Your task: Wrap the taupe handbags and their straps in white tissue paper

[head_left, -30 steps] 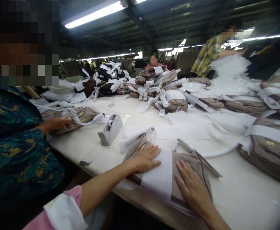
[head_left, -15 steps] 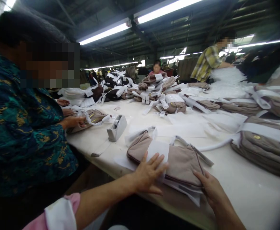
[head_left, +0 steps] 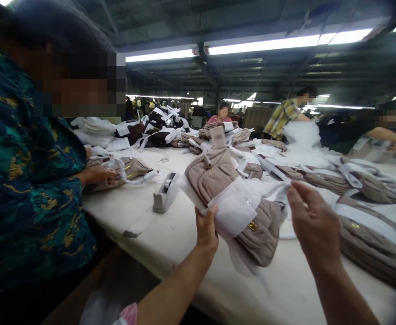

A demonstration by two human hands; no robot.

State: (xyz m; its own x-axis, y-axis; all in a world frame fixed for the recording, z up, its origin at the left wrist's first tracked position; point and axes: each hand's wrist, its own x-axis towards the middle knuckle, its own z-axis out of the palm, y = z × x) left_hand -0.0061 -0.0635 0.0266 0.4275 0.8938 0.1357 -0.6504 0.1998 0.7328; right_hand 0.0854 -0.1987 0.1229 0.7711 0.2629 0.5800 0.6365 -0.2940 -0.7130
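Observation:
A taupe handbag (head_left: 198,180) is raised and tilted over the table, with a white paper band (head_left: 233,205) around its middle and a gold clasp (head_left: 252,225) near the band's lower edge. My left hand (head_left: 206,228) grips the bag's near side at the band, thumb on top. To its right, my right hand (head_left: 313,221) is closed, fingertips pinched at the end of the bag's white-wrapped strap (head_left: 279,192). A hang tag (head_left: 218,136) sticks up from the bag's far end. White paper also hangs beneath the bag.
A grey tape dispenser (head_left: 164,194) stands left on the pale table (head_left: 171,239). A co-worker in a patterned shirt (head_left: 32,180) handles another taupe bag (head_left: 135,169) at far left. Wrapped bags (head_left: 370,234) lie to the right, and a heap of dark bags (head_left: 157,126) lies behind.
The bag has been lifted off the table and turned over, so its clasp side shows. My left hand moved from lying flat to gripping its edge; my right hand rose to the strap.

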